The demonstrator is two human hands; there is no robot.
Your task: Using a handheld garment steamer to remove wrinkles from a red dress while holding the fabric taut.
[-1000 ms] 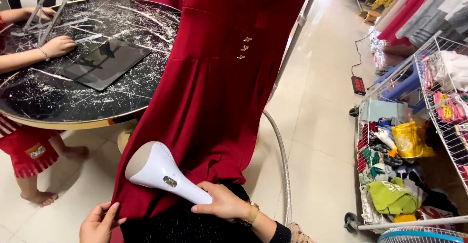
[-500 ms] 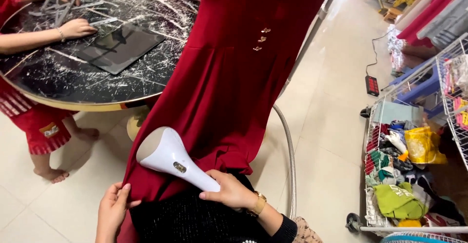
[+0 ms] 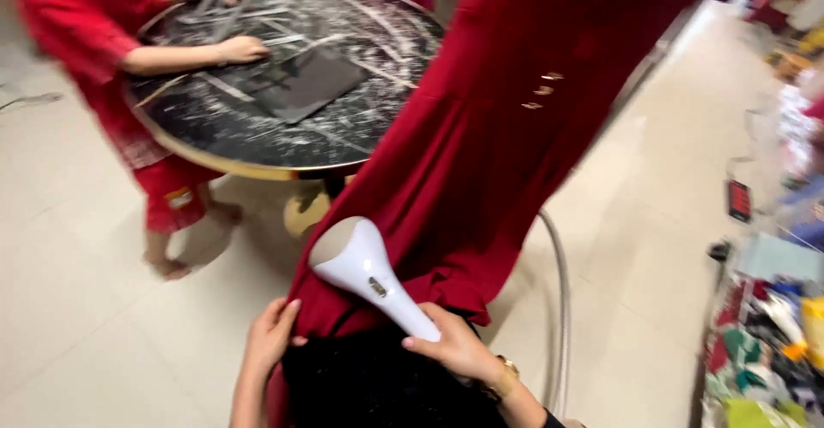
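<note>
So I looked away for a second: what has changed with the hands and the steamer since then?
The camera view swung left. The right hand keeps its grip on the white garment steamer, head against the red dress. The left hand still holds the hem. Nothing was let go.

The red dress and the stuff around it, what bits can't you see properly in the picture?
- Red dress: its top is cut off by the head view's upper edge.
- Left hand: fingertips tucked behind the dress hem.
- Steamer: its flat face presses into the cloth, so it is hidden; the right hand covers the handle's end.
- Rack on the right: things blurred and cut off by the edge.
- Round table: objects on it are blurred.
</note>
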